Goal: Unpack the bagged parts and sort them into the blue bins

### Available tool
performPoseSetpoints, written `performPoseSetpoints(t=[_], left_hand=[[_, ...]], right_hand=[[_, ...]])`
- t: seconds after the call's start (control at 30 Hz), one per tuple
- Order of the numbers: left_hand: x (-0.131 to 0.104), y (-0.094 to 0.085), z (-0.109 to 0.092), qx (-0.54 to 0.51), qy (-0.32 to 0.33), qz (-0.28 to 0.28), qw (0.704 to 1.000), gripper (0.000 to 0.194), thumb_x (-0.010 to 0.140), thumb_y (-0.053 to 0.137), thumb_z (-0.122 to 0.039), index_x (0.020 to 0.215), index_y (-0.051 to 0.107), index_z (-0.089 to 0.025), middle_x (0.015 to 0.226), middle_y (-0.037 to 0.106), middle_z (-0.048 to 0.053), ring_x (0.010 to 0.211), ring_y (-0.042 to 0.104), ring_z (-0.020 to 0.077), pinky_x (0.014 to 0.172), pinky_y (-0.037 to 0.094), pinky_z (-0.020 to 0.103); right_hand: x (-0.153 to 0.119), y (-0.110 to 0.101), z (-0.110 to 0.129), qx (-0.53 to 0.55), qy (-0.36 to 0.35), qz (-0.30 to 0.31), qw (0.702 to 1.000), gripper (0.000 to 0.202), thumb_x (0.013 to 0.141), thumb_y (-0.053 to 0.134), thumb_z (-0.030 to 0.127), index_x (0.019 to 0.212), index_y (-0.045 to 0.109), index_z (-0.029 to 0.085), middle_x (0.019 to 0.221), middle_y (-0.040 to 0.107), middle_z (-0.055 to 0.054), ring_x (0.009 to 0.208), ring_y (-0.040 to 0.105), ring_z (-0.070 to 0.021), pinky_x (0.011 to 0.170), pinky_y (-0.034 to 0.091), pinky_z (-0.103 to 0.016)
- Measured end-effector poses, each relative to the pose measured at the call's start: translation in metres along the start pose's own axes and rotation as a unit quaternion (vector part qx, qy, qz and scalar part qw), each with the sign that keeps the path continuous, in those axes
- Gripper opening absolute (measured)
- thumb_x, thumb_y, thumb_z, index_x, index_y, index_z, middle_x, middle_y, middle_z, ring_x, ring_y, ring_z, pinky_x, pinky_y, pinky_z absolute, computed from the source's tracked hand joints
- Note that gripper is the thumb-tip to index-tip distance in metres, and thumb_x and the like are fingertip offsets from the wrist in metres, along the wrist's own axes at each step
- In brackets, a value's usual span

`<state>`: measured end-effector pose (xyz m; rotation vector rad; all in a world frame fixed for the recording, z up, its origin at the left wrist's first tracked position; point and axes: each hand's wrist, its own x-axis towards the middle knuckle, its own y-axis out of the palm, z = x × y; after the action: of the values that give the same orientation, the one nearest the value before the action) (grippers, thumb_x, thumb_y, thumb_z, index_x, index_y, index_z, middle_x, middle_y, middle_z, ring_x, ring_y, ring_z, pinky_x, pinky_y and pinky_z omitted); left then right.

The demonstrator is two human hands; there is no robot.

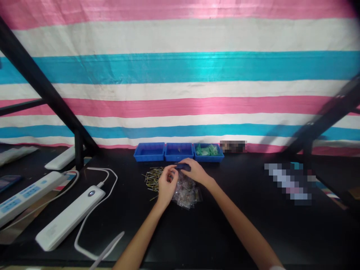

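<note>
Both of my hands meet over the middle of the black table. My right hand is closed around a small dark object, which reaches across to the fingertips of my left hand. My left hand has its fingers curled together; anything inside them is too small to make out. Beside and partly behind my left hand lies a pile of thin yellow and silver metal pins. Small clear plastic bags are heaped under and in front of my hands.
Three blue trays stand behind my hands: the left one, the middle one and the right one, holding green-and-white pieces. A white power bank, its cable and a power strip lie left. Black frame bars slant at both sides.
</note>
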<state>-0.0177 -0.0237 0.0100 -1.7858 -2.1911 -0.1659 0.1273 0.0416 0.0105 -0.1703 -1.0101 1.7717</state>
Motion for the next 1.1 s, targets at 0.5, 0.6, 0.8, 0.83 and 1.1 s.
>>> performPoseSetpoints(t=[0.5, 0.6, 0.8, 0.83, 1.1], left_hand=[[0.002, -0.001, 0.004, 0.004, -0.01, -0.013, 1.0, 0.031, 0.076, 0.055, -0.03, 0.104, 0.05, -0.019, 0.087, 0.054, 0.002, 0.059, 0.047, 0.008, 0.05, 0.037, 0.018], [0.001, 0.0, 0.005, 0.002, -0.022, -0.005, 1.0, 0.037, 0.074, 0.059, -0.032, 0.108, 0.049, -0.019, 0.09, 0.055, 0.003, 0.059, 0.048, 0.0081, 0.05, 0.037, 0.019], [0.0, 0.001, 0.007, -0.061, -0.036, 0.047, 0.996, 0.02, 0.073, 0.06, -0.029, 0.087, 0.057, -0.015, 0.068, 0.061, 0.001, 0.065, 0.057, 0.0126, 0.064, 0.043, 0.023], [0.0, 0.0, 0.007, -0.062, -0.034, 0.039, 0.997, 0.018, 0.073, 0.061, -0.029, 0.084, 0.057, -0.015, 0.068, 0.061, 0.001, 0.066, 0.057, 0.0129, 0.065, 0.043, 0.023], [0.003, -0.005, 0.006, 0.008, 0.028, -0.007, 1.0, 0.011, 0.071, 0.062, -0.026, 0.076, 0.059, -0.017, 0.077, 0.056, 0.001, 0.062, 0.051, 0.0104, 0.054, 0.039, 0.021]], right_hand=[[0.0, -0.024, 0.01, 0.009, 0.112, -0.045, 0.993, 0.021, 0.078, 0.051, 0.033, 0.08, 0.067, 0.018, 0.075, 0.068, -0.004, 0.068, 0.061, -0.0164, 0.061, 0.044, -0.025], [0.0, -0.034, 0.017, 0.136, 0.102, 0.032, 0.985, 0.026, 0.078, 0.052, 0.037, 0.081, 0.066, 0.015, 0.072, 0.067, -0.005, 0.058, 0.059, -0.0142, 0.054, 0.045, -0.024], [-0.002, -0.04, 0.031, 0.235, 0.061, 0.106, 0.964, 0.026, 0.073, 0.058, 0.034, 0.09, 0.064, 0.014, 0.075, 0.065, -0.004, 0.062, 0.06, -0.0132, 0.059, 0.048, -0.025], [-0.003, -0.041, 0.031, 0.233, 0.048, 0.109, 0.965, 0.027, 0.072, 0.06, 0.032, 0.093, 0.063, 0.015, 0.078, 0.065, -0.005, 0.068, 0.061, -0.0141, 0.061, 0.048, -0.025], [-0.004, -0.039, 0.032, 0.168, -0.006, 0.105, 0.98, 0.015, 0.072, 0.058, 0.017, 0.086, 0.064, 0.017, 0.085, 0.064, -0.004, 0.077, 0.06, -0.0143, 0.063, 0.047, -0.023]])
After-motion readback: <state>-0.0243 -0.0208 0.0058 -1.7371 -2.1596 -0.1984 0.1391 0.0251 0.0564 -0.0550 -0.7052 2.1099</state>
